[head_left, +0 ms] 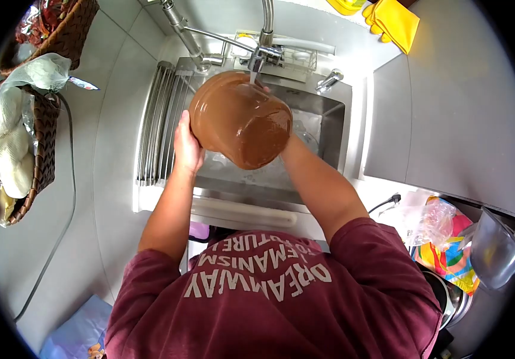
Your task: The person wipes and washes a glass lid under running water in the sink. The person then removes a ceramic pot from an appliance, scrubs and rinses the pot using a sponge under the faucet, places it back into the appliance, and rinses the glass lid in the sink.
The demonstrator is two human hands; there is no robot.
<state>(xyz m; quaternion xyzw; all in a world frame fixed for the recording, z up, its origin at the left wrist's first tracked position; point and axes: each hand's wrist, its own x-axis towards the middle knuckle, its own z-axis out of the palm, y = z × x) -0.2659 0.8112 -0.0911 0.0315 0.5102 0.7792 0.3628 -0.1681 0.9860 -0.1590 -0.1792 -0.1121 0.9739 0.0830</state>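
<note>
A glossy wet brown pot (233,119) is held tilted above the sink, its flat base facing toward me and its mouth turned away. My left hand (188,145) grips its left side, with the thumb side showing and some fingers hidden behind it. Most of my right hand lies out of sight behind the pot; the right forearm (320,179) reaches up to its lower right, and a bit of finger (266,89) shows near the upper edge. Water runs from the faucet (258,58) onto the pot.
The steel sink (332,128) has a roll-up rack (160,122) over its left side. A wire caddy (299,60) and small tap (329,80) stand behind. Yellow gloves (392,23) lie at upper right. Wicker baskets (45,140) and a cable (72,179) are on the left.
</note>
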